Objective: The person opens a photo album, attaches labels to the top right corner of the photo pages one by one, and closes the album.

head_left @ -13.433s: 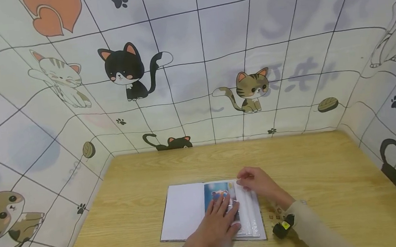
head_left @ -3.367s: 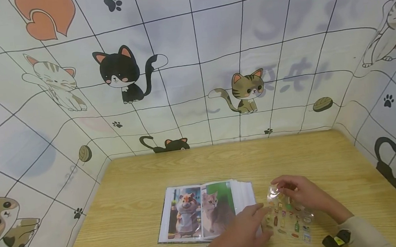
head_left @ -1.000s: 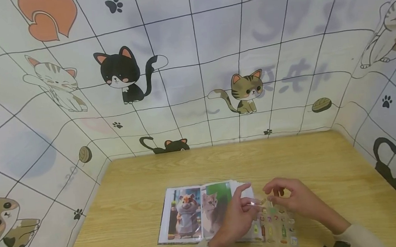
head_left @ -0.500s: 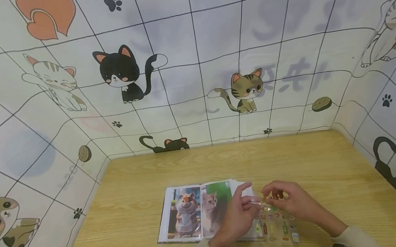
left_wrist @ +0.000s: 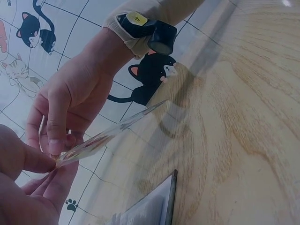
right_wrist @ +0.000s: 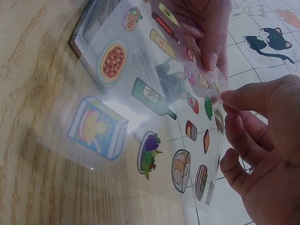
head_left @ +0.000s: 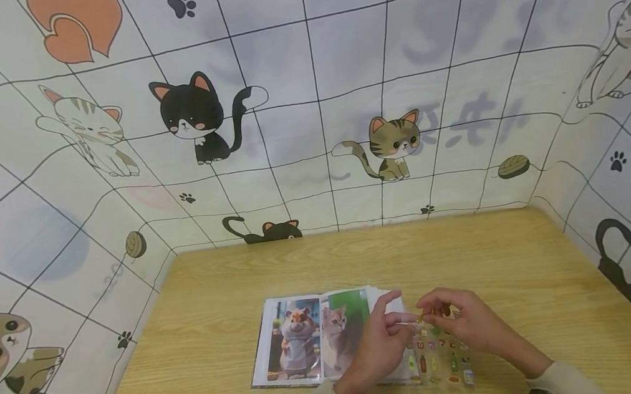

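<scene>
A clear sticker sheet [head_left: 444, 361] printed with small food and bottle stickers is held tilted over the table, right of an open photo album [head_left: 268, 345]. My left hand [head_left: 376, 349] pinches the sheet near its upper edge, its index finger extended. At that same edge, the thumb and index finger of my right hand [head_left: 467, 320] pinch a small yellowish sticker [head_left: 420, 318]; whether it is still joined to the sheet is hard to see. Seen from the right wrist, the sheet [right_wrist: 126, 98] carries pizza, bottle and fruit stickers, with my right hand [right_wrist: 267, 136] at its far edge.
The album lies flat, showing a hamster photo [head_left: 297, 345] on the left and a kitten photo [head_left: 336, 336] on the right, partly covered by my left hand. A wooden table [head_left: 217, 293] lies beneath, enclosed by a cat-patterned wall covering [head_left: 298, 123].
Earlier, album pages were turned and the sheet lay at the right. Both hands then brought it leftward beside the album. Over the last half second the hands stay nearly still at its upper edge.
</scene>
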### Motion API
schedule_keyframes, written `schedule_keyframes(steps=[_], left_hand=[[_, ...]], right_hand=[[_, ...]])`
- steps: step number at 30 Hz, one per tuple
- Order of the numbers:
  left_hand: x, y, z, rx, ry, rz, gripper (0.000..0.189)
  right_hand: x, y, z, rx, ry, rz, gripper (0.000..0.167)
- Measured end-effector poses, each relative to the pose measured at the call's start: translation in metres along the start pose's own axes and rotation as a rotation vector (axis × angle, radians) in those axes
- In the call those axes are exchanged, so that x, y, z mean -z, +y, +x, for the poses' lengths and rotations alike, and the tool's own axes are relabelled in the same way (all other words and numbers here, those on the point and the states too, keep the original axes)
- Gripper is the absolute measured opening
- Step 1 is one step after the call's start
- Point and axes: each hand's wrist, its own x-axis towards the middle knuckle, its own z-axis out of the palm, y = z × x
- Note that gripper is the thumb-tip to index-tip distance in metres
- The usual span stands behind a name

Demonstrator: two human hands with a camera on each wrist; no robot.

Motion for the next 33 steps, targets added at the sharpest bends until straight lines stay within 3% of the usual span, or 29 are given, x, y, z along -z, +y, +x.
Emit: schedule_keyframes(steps=[14, 23, 33], left_hand=[[-0.0013, 0.0008, -0.0004, 0.009, 0.007, 0.015, 0.058], [-0.0016, -0.0009, -0.0001, -0.008, 0.021, 0.039, 0.059], [-0.0031, -0.0011, -0.0004, 0.016, 0.048, 0.037, 0.06]], right_hand=[[0.0028, 0.0027, -0.0016, -0.021, -0.026, -0.021, 0.021], [0.0049, 0.0004, -0.0025, 0.061, -0.033, 0.02, 0.022], [0.0059, 0.0014, -0.0037, 0.151, -0.066, 0.051, 0.022]])
